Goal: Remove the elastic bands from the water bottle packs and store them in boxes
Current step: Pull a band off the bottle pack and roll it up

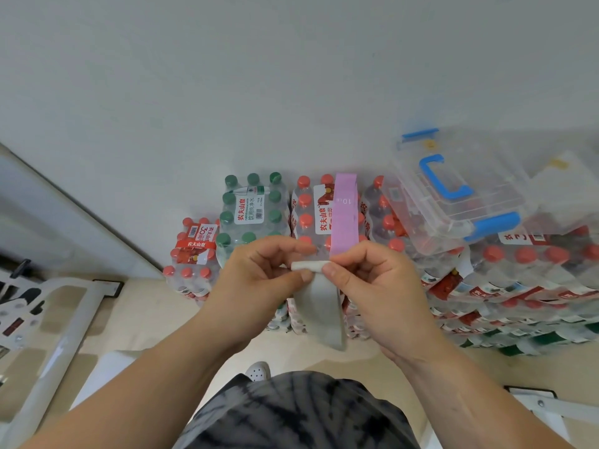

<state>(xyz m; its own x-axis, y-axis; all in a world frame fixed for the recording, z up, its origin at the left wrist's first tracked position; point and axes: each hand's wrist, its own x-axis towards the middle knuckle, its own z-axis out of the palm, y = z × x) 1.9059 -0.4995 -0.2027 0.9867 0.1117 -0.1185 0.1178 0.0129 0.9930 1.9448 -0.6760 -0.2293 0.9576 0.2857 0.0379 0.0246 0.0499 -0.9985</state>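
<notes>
My left hand (259, 270) and right hand (366, 277) pinch the rolled top of the grey band (321, 306); if either grip slackens, I think the roll could spring open.

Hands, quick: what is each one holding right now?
Left hand: pinches the rolled end of the flat grey elastic band.
Right hand: pinches the same band's rolled end from the other side.
</notes>
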